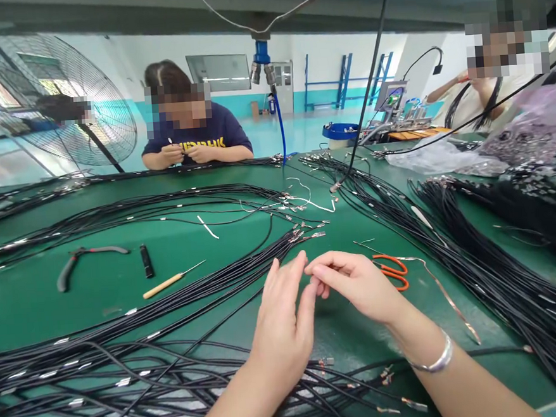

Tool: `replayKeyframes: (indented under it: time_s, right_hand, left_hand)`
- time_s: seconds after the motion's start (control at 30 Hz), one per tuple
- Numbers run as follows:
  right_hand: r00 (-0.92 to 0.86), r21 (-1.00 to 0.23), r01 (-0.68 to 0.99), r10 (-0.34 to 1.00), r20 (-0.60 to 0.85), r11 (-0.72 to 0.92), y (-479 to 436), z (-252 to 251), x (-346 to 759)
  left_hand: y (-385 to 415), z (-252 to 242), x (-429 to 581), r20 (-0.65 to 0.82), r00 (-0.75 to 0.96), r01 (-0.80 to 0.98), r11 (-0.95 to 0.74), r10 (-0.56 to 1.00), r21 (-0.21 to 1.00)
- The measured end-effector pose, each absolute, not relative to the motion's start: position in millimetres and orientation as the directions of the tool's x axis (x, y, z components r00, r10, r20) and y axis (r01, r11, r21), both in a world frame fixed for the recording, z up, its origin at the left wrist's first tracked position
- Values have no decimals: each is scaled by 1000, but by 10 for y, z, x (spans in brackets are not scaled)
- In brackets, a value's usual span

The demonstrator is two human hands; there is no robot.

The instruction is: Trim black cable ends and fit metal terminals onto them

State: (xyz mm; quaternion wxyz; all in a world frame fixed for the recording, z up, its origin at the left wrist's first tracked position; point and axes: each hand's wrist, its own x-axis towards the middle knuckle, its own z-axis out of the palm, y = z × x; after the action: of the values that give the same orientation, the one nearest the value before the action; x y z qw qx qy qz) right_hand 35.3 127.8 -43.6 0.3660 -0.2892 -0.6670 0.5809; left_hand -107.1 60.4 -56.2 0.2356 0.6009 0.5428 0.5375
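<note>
My left hand (281, 322) hovers over the green table (176, 254), fingers raised and close together, its fingertips meeting those of my right hand (354, 282). My right hand is curled in a pinch at the same spot; whatever sits between the fingertips is too small to make out. A silver bracelet (436, 357) circles my right wrist. A bundle of thin black cables (207, 289) with metal terminal ends (303, 234) runs under and just beyond my hands. Orange-handled snips (393, 270) lie right beside my right hand.
Pliers (84, 260), a black marker-like stick (146, 260) and a wooden-handled pick (169, 282) lie at left. More cable bundles (491, 263) fill the right side. A person in a dark shirt (194, 138) works opposite; another person (484, 99) sits far right. A fan (61, 103) stands at left.
</note>
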Motion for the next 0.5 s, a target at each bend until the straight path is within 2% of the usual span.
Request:
replayKeyframes:
  time_s: [0.1,0.23,0.3,0.5]
  right_hand:
    - [-508,-980,-1,844,171,198,1345,-427,410]
    - [-111,-959,125,964,243,256,1654,-501,644]
    - [-13,-961,153,973,230,229,1824,-568,772]
    - [-113,-971,206,988,103,125,2004,-694,871]
  left_hand:
    - [682,-559,-1112,391,-114,427,-310,913,849]
    - [928,-498,-1193,473,-92,522,-362,876,772]
    - [1101,-517,-1161,455,-55,527,-361,889,770]
    - [1432,-708,-806,371,147,427,-397,917,812]
